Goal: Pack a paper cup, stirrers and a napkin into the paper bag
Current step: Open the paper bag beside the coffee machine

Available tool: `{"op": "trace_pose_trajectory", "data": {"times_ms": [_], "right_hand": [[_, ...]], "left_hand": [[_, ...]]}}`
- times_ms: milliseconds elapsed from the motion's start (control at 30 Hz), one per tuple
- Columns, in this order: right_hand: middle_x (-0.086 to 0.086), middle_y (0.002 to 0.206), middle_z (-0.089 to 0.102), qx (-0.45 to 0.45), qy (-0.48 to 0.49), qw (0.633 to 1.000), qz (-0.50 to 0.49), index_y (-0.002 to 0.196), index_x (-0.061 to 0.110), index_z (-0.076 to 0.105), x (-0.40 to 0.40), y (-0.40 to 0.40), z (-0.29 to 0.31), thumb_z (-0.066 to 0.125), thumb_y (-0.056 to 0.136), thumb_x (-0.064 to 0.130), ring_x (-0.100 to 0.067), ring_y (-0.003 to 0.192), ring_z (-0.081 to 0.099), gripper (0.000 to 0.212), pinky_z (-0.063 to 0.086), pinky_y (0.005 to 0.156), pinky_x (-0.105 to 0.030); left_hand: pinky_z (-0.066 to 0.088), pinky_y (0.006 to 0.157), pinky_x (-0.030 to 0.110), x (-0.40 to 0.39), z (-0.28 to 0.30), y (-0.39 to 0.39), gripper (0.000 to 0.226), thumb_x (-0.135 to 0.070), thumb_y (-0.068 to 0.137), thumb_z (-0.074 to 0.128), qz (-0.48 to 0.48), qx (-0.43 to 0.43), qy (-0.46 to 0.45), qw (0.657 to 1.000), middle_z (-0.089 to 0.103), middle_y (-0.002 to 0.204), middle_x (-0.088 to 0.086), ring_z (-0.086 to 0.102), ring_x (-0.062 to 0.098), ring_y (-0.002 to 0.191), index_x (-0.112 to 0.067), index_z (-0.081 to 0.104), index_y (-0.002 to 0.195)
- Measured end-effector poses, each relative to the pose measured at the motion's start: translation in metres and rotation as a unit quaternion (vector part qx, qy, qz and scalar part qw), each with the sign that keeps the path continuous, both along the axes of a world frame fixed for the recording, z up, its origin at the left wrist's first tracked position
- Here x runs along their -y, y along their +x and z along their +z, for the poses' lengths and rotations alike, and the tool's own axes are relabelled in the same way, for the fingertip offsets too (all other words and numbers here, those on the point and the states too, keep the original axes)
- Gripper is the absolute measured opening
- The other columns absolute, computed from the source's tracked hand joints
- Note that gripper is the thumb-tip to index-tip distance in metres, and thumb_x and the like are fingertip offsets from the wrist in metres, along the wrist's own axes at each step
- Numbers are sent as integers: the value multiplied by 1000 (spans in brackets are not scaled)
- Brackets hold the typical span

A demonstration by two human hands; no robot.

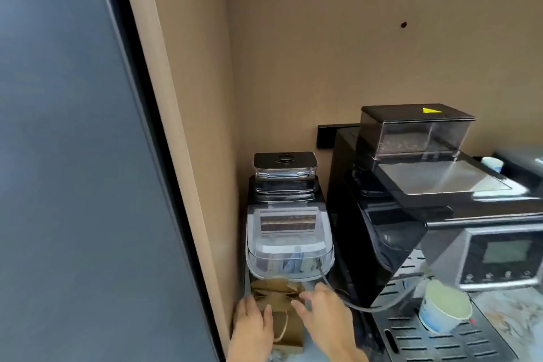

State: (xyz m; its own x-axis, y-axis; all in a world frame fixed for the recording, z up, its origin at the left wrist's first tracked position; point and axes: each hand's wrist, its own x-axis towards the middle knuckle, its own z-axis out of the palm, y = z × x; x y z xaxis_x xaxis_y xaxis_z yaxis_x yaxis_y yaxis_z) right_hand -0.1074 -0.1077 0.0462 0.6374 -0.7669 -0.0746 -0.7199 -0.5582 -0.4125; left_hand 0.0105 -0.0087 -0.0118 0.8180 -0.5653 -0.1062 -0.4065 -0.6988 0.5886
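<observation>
While the head camera looked down into the corner of the counter, the brown paper bag stood upright at the bottom of the frame, just in front of a clear-lidded dispenser and close against the beige side panel. Left hand lay against the bag's left side, fingers spread and wrapped loosely on the paper near the top; right hand was at the bag's upper right edge, fingers partly curled at the rim, though motion blur left it unclear whether they pinched the paper or only touched it. Bag mouth looked creased, its string handle hanging down the front face. Paper cup, white and blue with a pale interior, sat upright on the drip tray of the black coffee machine, well to the right of the bag. Grey tube ran between dispenser and machine.
</observation>
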Motion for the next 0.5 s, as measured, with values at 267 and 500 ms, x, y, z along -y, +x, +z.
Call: {"op": "trace_pose_trajectory", "data": {"times_ms": [267,500], "right_hand": [[11,127,59,5,-12,1000,24,112,30,71,0,19,-9,48,97,47,-12,116,62,32,50,96,-28],[7,108,56,45,169,984,-5,80,41,62,35,1,-31,39,99,46,7,105,52,30,35,80,-2]], "left_hand": [[30,111,24,10,-1,13,46,-44,96,43,-67,20,33,997,42,139,5,42,20,133,-19,45,135],[50,90,36,16,4,15,44,-49,90,41,-87,106,36,990,62,113,7,62,18,110,-19,61,115]]}}
